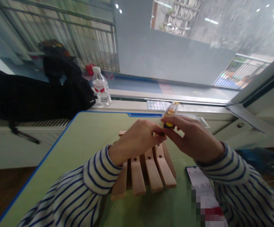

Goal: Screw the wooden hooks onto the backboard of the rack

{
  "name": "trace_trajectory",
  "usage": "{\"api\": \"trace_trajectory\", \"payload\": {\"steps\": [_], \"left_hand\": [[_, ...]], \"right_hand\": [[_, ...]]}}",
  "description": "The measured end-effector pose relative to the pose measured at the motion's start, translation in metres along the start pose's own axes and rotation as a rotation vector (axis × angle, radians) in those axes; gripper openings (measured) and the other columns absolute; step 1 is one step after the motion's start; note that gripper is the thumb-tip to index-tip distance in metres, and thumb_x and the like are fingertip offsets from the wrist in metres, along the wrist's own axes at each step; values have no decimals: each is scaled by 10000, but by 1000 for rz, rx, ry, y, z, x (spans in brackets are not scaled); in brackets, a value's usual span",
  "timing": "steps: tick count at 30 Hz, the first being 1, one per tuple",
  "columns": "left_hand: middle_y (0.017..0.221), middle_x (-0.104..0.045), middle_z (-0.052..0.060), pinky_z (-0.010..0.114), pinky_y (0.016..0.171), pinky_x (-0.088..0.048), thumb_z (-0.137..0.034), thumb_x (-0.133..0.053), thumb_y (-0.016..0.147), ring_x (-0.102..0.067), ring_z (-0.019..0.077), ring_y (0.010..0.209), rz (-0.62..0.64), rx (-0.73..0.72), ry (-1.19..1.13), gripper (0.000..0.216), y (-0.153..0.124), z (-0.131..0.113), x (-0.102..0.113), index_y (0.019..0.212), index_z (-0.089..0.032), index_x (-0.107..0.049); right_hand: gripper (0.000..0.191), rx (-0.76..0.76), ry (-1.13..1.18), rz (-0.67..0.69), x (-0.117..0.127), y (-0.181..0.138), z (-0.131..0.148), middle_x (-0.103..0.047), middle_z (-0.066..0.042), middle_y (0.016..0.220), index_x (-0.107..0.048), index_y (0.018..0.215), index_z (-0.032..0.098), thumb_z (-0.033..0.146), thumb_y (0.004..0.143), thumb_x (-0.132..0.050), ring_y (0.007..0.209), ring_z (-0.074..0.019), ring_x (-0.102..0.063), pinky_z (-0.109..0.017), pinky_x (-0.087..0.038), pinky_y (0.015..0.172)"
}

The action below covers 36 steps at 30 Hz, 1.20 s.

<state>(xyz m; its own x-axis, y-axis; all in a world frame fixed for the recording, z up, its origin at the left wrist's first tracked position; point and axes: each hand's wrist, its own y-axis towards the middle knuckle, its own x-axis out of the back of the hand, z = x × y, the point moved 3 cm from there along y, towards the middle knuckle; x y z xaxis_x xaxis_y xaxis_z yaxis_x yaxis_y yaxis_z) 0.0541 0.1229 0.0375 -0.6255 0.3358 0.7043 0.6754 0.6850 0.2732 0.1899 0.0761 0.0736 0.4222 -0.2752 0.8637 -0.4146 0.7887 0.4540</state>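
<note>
My left hand [137, 142] and my right hand [191, 135] meet above a green desk mat [80, 151]. Between their fingertips is a small yellow, black and clear plastic object [170, 115], whose lower end is partly hidden by my fingers. Its exact kind cannot be told. Under my left wrist lies a wooden slatted piece [146, 170] of pale wood with drilled holes, and my left hand partly covers it. A phone [198, 183] with a blurred screen lies on the mat beneath my right forearm.
A plastic water bottle [101, 86] and a black bag [66, 88] stand on the white sill behind the mat. A small blue-and-white grid card [155, 105] lies beyond the mat's far edge. Past the sill, window glass shows railings outside.
</note>
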Motion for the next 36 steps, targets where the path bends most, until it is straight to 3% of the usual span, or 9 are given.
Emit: {"api": "trace_trajectory", "payload": {"steps": [8, 17, 26, 36], "left_hand": [[560, -565, -54, 192, 507, -298, -260, -514, 790, -495, 67, 535, 20, -23, 23, 184, 0, 4, -3, 791, -198, -687], [606, -616, -34, 200, 526, -320, -319, -555, 775, -533, 87, 570, -8, -20, 13, 193, 1, 2, -3, 791, -189, -696], [603, -622, -30, 204, 554, -338, -285, -558, 779, -507, 81, 529, 9, -29, 29, 170, 0, -3, 2, 765, -190, -698], [565, -588, -42, 195, 509, -300, -238, -527, 772, -496, 73, 530, -2, -24, 51, 177, 1, 0, -4, 788, -194, -698]], "right_hand": [[210, -17, -20, -84, -7, -1, -2, -631, -28, 810, -577, 964, 145, 303, 837, -524, 718, -109, -566, -233, -438, 664], [200, -82, -31, -107, -8, -3, 2, -639, -39, 813, -574, 926, 160, 328, 844, -504, 687, -119, -572, -248, -445, 635], [277, -21, -5, -32, -3, -1, 4, -642, -47, 911, -548, 1085, 164, 293, 848, -489, 719, -118, -559, -255, -448, 650], [220, -61, -31, -137, -11, -4, -1, -606, -7, 734, -553, 969, 169, 338, 831, -529, 619, -98, -544, -227, -426, 574]]}}
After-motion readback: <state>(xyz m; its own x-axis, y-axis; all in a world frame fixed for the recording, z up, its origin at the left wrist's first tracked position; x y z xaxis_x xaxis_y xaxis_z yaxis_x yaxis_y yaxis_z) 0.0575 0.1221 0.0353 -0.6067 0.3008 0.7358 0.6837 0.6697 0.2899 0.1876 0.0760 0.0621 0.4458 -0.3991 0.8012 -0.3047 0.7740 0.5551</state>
